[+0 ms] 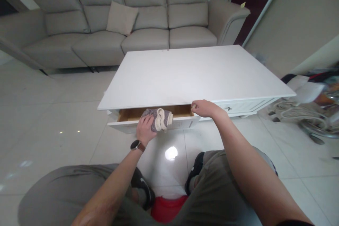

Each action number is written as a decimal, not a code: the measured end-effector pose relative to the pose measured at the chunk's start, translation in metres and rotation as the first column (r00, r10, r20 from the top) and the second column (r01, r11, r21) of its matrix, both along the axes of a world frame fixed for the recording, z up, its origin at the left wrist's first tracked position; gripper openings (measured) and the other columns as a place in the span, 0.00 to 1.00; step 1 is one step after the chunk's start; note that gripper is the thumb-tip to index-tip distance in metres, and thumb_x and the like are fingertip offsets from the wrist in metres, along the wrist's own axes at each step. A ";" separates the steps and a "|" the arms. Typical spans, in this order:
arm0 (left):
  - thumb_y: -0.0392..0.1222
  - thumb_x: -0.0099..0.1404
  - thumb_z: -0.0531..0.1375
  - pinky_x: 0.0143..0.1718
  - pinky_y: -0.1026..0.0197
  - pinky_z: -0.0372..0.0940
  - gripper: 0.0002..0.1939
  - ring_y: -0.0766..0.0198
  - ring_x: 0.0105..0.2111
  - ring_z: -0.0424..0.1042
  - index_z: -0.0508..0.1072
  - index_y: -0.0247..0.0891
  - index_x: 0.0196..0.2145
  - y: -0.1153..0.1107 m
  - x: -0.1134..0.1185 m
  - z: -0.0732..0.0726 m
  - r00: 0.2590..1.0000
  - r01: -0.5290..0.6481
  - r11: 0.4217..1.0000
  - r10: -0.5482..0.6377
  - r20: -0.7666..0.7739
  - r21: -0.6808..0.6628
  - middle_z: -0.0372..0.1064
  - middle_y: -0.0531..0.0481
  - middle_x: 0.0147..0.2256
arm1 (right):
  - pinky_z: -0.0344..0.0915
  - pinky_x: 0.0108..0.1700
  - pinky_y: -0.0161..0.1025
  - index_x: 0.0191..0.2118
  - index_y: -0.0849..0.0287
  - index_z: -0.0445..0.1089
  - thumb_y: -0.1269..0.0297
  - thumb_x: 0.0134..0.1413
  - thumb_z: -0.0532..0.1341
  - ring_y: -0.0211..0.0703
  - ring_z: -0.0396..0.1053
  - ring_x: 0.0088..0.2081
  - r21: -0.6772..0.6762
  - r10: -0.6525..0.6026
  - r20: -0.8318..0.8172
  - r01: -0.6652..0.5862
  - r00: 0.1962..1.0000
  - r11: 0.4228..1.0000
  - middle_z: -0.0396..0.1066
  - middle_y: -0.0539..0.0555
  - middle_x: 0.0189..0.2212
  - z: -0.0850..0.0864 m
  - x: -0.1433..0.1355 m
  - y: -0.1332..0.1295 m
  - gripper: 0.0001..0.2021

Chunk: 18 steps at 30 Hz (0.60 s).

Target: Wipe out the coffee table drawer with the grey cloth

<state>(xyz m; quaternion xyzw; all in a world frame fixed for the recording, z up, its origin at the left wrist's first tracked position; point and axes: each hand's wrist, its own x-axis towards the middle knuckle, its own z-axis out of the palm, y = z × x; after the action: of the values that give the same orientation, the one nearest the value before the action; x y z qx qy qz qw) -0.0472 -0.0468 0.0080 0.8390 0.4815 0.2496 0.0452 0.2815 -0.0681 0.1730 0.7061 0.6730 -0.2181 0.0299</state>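
My left hand (145,129) is closed around a bunched grey-and-cream cloth (160,120), with fingers spread over its left side. The cloth is at the front panel of a pulled-out drawer (125,126), covering part of its top edge. Bare wood shows inside the drawer, though its floor is mostly hidden. At the drawer's right end, just under the tabletop edge, my right hand (202,108) has its fingers curled together. What lies between those fingertips, if anything, is too small to make out. The drawer belongs to a white coffee table (190,74).
Behind the table stands a long grey sofa (148,39) with a loose cushion (122,17). A second drawer knob (228,108) is on the table's front, right of my hand. Cords and a clutter pile (307,109) lie on the right. Something red (169,209) sits between my feet.
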 end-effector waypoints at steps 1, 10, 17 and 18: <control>0.40 0.52 0.64 0.63 0.45 0.57 0.32 0.41 0.59 0.63 0.71 0.33 0.56 0.003 -0.017 0.001 0.999 -0.037 0.999 0.037 -0.019 0.008 0.70 0.35 0.56 | 0.66 0.49 0.44 0.52 0.54 0.76 0.61 0.61 0.56 0.53 0.74 0.49 -0.012 0.005 -0.002 -0.005 1.000 1.000 0.77 0.58 0.52 0.000 -0.001 -0.001 0.18; 0.45 0.52 0.64 0.47 0.50 0.67 0.22 0.44 0.49 0.73 0.75 0.40 0.46 0.024 -0.112 0.049 0.889 -0.453 0.882 0.458 0.011 -0.130 0.77 0.41 0.43 | 0.66 0.49 0.42 0.52 0.56 0.76 0.62 0.61 0.57 0.51 0.74 0.50 -0.046 0.034 0.004 -0.034 0.999 0.998 0.76 0.59 0.53 -0.008 0.000 -0.006 0.17; 0.45 0.50 0.63 0.43 0.48 0.74 0.19 0.46 0.41 0.78 0.78 0.35 0.39 0.006 -0.093 0.091 0.337 -0.022 0.811 0.556 0.760 -0.584 0.80 0.43 0.36 | 0.66 0.50 0.42 0.48 0.56 0.76 0.56 0.65 0.56 0.50 0.74 0.47 0.081 0.092 -0.156 -0.080 0.984 0.994 0.78 0.58 0.47 -0.013 -0.015 -0.011 0.15; 0.47 0.52 0.63 0.44 0.46 0.75 0.20 0.45 0.42 0.78 0.79 0.35 0.41 -0.002 -0.086 0.092 0.281 0.079 0.792 0.565 0.776 -0.605 0.80 0.43 0.36 | 0.66 0.51 0.42 0.47 0.57 0.76 0.55 0.66 0.55 0.49 0.74 0.47 0.104 0.127 -0.241 -0.105 0.962 0.989 0.78 0.58 0.47 -0.013 -0.021 -0.011 0.16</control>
<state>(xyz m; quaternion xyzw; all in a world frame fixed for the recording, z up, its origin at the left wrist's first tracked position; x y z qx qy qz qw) -0.1332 -0.0491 0.1003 0.3945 0.5404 0.5446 0.5056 0.2604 -0.0793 0.1600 0.6335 0.7209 -0.2714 -0.0733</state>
